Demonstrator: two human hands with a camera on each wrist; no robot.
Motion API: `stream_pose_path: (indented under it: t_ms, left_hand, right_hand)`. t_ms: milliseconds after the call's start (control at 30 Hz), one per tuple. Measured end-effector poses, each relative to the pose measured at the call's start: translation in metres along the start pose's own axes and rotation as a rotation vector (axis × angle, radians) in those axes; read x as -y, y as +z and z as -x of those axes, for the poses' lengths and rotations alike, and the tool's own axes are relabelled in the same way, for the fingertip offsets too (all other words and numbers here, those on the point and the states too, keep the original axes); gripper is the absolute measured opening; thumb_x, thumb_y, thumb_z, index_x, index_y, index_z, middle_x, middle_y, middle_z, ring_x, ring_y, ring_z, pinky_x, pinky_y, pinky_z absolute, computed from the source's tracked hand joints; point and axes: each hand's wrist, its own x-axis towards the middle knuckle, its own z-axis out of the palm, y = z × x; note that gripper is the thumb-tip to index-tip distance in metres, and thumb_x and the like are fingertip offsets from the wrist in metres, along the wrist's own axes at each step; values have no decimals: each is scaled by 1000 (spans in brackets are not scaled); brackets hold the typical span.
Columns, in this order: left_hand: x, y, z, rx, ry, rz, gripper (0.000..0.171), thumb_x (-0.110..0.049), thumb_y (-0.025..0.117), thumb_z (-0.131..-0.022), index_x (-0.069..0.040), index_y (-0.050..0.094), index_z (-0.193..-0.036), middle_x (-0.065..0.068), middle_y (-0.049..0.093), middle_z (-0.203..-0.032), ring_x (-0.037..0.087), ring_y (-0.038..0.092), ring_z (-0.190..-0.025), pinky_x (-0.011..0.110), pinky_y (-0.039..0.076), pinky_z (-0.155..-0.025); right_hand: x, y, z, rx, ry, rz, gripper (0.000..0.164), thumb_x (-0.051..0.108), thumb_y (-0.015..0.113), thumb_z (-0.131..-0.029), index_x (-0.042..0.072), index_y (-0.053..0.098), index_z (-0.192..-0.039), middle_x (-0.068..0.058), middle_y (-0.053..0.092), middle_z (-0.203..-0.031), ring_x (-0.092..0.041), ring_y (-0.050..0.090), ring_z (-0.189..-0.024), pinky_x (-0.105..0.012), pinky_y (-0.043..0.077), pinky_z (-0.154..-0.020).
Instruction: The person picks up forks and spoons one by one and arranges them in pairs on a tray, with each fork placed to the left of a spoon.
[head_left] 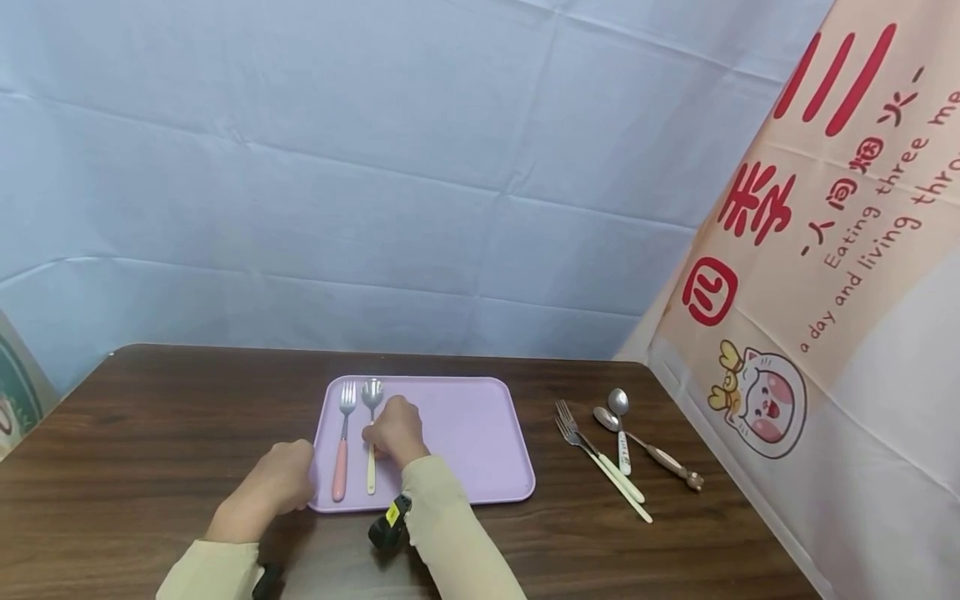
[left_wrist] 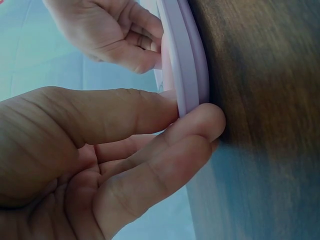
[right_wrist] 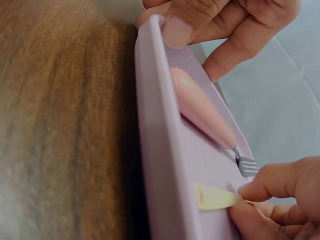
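Note:
A lilac tray lies on the table. My left hand pinches its near left corner, thumb over the rim and fingers beneath, as the left wrist view shows. On the tray's left side rests a fork with a pink handle, tines pointing away. Beside it, roughly parallel, is a spoon with a pale yellow handle. My right hand pinches that spoon's handle between thumb and fingers, low over the tray. The middle of the spoon is partly hidden by the hand.
Right of the tray, two forks with pale handles lie close together on the dark wooden table. Near them a short spoon with a white patterned handle crosses a longer metal spoon. Cloth hangs behind the table.

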Motion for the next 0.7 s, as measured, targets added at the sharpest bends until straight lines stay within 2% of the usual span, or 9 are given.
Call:
stream_pose_path:
  t_ms: [433, 700]
  left_hand:
    - [0, -1, 0, -7, 18, 0, 8, 8, 56, -67, 3, 54, -73, 6, 49, -55, 17, 48, -46, 28, 40, -43]
    - [0, -1, 0, -10, 22, 5, 9, 8, 57, -66, 3, 53, -73, 6, 49, -55, 17, 48, -46, 28, 40, -43]
  right_hand:
    - [-3, 1, 0, -13, -32, 24, 25, 4, 72, -65, 6, 52, -51, 2, 46, -35, -7, 46, -29, -19, 39, -35]
    - [-5, 1, -1, 8, -19, -34, 22, 1, 71, -65, 5, 53, -52, 1, 47, -36, -8, 48, -30, -19, 41, -35]
